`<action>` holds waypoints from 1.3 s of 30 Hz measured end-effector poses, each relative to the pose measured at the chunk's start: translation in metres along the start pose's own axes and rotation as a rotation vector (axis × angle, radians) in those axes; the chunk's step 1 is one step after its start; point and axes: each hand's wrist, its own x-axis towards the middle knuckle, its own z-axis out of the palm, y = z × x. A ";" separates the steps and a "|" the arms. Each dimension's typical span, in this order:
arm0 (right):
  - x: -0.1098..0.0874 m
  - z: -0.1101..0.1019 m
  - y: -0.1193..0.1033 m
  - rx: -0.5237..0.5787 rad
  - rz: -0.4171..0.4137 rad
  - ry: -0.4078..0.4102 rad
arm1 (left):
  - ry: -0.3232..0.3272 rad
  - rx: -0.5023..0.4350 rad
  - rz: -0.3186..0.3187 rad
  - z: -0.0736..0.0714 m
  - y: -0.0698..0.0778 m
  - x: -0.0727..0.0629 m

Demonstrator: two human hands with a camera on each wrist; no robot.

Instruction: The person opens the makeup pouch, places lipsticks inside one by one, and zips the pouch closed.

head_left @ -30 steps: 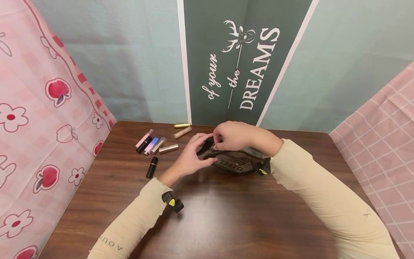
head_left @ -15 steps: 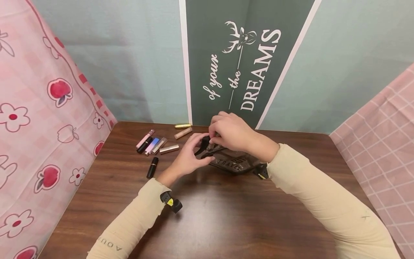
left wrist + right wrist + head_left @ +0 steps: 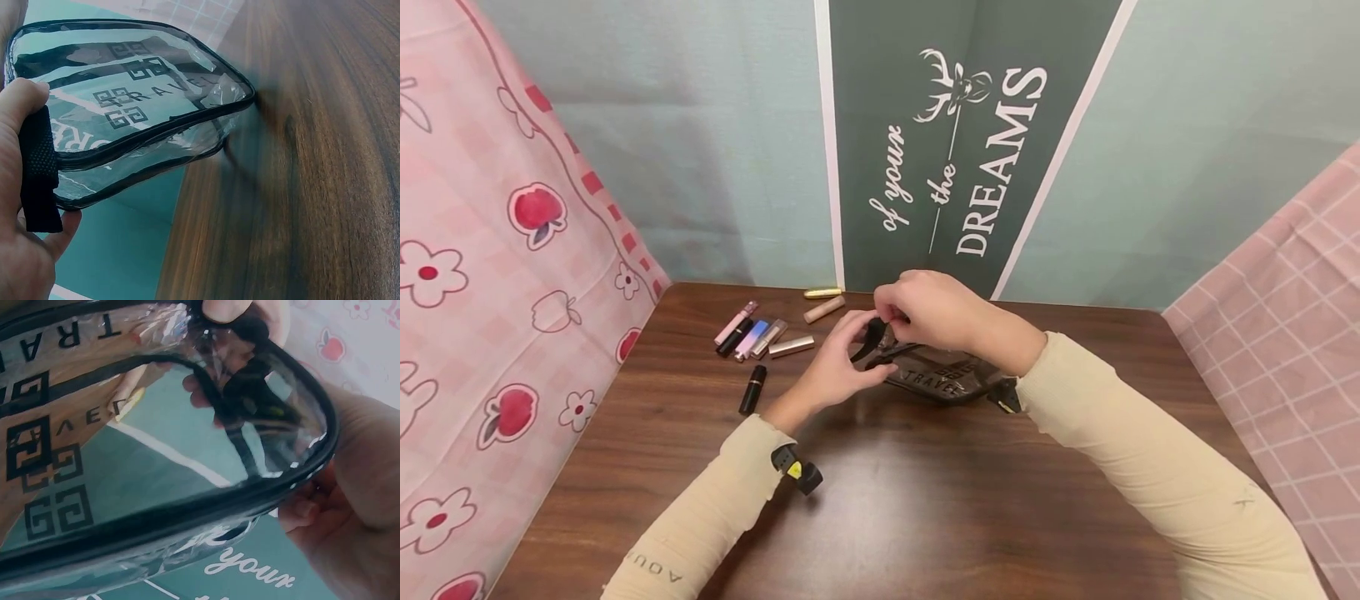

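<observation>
The clear pouch (image 3: 928, 380) sits on the dark wooden table (image 3: 880, 525), between and beneath the two hands, to the right of a group of small cosmetic tubes (image 3: 751, 336). In the head view its long axis runs left to right, the right part slightly nearer the person. The gripped end points left, toward the tubes; the opposite end passes under the right wrist. The printed word TRAVEL reads left to right from the person's side.

The left hand (image 3: 833, 368) is clamped round the left end, thumb on the near side and fingers on the far side, set apart by the pouch between them. The right hand (image 3: 934, 312) has its fingers curled together on the upper rim at that same end; the head view hides its fingertips, and the exact part pinched cannot be told.

The left wrist view alone shows clearly a broad black strap (image 3: 39, 165) lying between the left thumb and a finger, and the far end of the pouch close to the tabletop. The right wrist view adds curled right fingers (image 3: 305, 509) at the black-piped edge and square printed emblems near the lettering. Only the head view shows the tubes, including a black tube (image 3: 752, 388) apart from the group.
</observation>
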 end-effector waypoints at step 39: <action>-0.005 -0.003 0.001 0.276 0.357 0.118 | -0.007 0.034 -0.062 -0.004 -0.011 -0.002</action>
